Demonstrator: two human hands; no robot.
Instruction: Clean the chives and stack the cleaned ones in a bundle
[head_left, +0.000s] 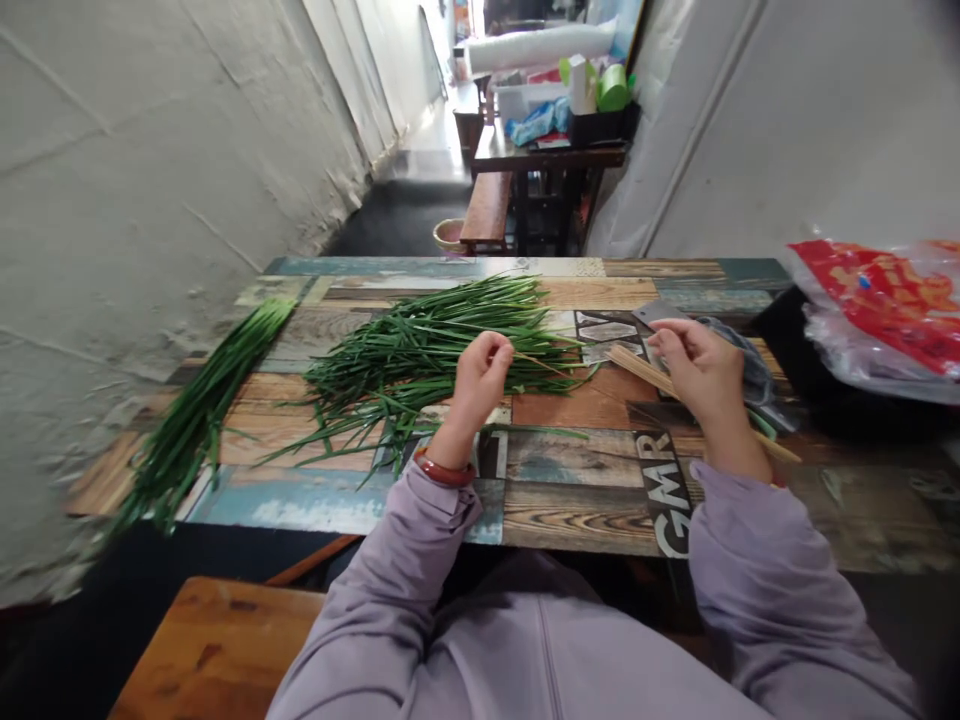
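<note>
A loose heap of green chive leaves (427,345) lies across the middle of the patterned wooden table (570,490). My left hand (480,378) is closed in a pinch at the heap's right edge, gripping a thin skewer-like stick that points right. My right hand (701,368) is closed around a bundle of bamboo skewers (637,368) that juts out to the left. A neat bundle of chives (199,410) lies apart at the table's left side.
A red-printed plastic bag (885,305) sits on a dark box at the right. A blue-grey cloth (754,370) lies behind my right hand. A wooden bench (217,640) stands at the lower left. A cluttered table (555,150) and bench stand further back.
</note>
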